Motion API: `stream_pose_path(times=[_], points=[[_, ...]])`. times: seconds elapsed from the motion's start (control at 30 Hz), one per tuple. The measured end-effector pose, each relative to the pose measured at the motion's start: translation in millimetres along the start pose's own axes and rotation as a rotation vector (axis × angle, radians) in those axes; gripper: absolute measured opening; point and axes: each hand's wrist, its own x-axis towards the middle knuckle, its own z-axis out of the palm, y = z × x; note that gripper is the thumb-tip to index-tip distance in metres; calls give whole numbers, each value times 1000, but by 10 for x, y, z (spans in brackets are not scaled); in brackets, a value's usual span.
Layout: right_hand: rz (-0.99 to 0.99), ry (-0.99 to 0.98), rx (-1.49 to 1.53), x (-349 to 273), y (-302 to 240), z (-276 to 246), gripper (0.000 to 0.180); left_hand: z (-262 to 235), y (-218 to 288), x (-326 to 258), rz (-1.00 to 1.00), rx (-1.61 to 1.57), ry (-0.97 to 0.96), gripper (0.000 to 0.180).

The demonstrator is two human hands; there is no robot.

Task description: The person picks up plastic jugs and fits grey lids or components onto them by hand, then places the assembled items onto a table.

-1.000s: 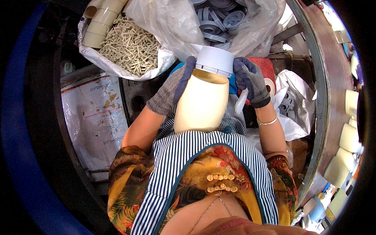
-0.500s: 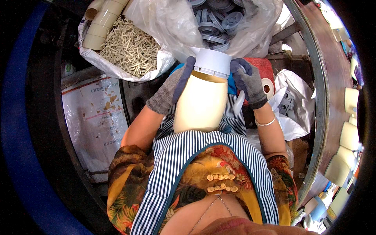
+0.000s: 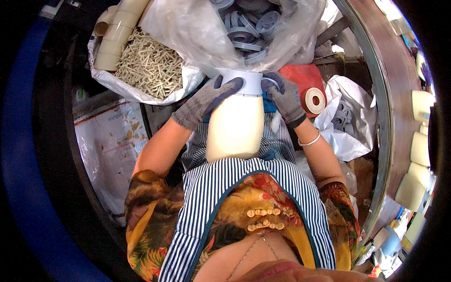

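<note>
A cream plastic jug body [image 3: 235,129] stands in my lap against the striped apron, its wide end at the bottom. A pale blue-grey collar [image 3: 250,83] with a spout sits on its top, close down on the rim. My left hand [image 3: 218,96], in a grey and navy glove, wraps round the collar and upper jug from the left, thumb across the collar. My right hand [image 3: 283,98], gloved alike, is closed at the collar's right side. A pale handle-like piece [image 3: 276,122] pokes out below its fingers; the rest is hidden in the glove.
Ahead on the left, a white sack [image 3: 101,80] holds small beige pegs [image 3: 150,66] and cream cylinders [image 3: 115,40]. Grey-blue lids [image 3: 249,33] fill a clear bag beyond. On the right are a red bag [image 3: 305,77], a cream ring [image 3: 315,100], a white bag [image 3: 350,141] and a metal-edged table [image 3: 383,117].
The collar, earlier tilted with a dark gap under it, has come down onto the jug's rim. My left hand has shifted from the jug's side onto the collar.
</note>
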Motion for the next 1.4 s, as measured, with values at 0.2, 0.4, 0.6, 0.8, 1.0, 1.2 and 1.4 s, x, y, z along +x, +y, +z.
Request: stream_pose_path(times=[0.2,0.4,0.6,0.8,1.0,1.2,1.4], points=[[-125,379,-388,-307,326,-675,65,-139,171,13,-852,-886,210,57],[-161,335,-1271,-714,1229,-988,60,-377,352,1197,-490,-838,376,49],[-43,820,35,-950,660,-1522,53,961,210,1949,6,-375,366,98],[-509,1128,-302,-1008,-943,-1771,46,1448,154,1909,-6,-252,279,100],[-307,292,-537,-324,-1093,-1847,35,1367,142,1887,103,-73,344,100],[-627,756,-213,222,-826,-1724,31,1354,133,1886,5,-31,270,101],[-282,706,219,-128,-707,-1813,35,894,497,1905,-106,346,216,104]])
